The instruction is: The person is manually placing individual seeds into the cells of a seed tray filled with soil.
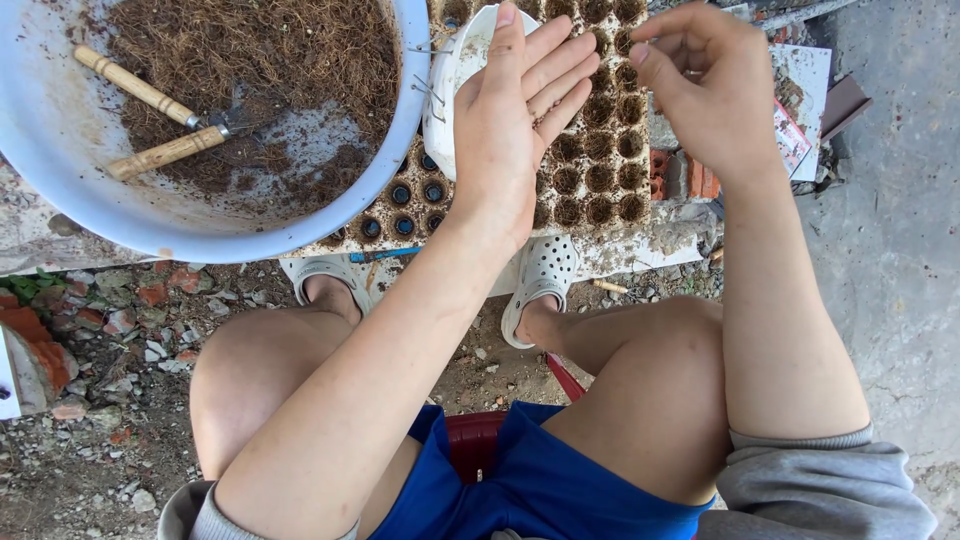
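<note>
From the head camera, the left hand [520, 125] is held flat and released, palm up, over the seedling tray [600, 150] with what look like a few tiny seeds [545, 115] resting on it, while the right hand [700, 85] hovers above the tray's right edge with fingertips pinched together, though whether a seed sits between them I cannot tell. By my judgement the filling is largely done, since most cells hold brown coir, but several near the blue basin [60, 150] at the tray's left corner show dark and empty; the basin holds loose coir and a small two-handled tool [170, 125], and a white cup [455, 75] lies on the tray beside the left hand.
</note>
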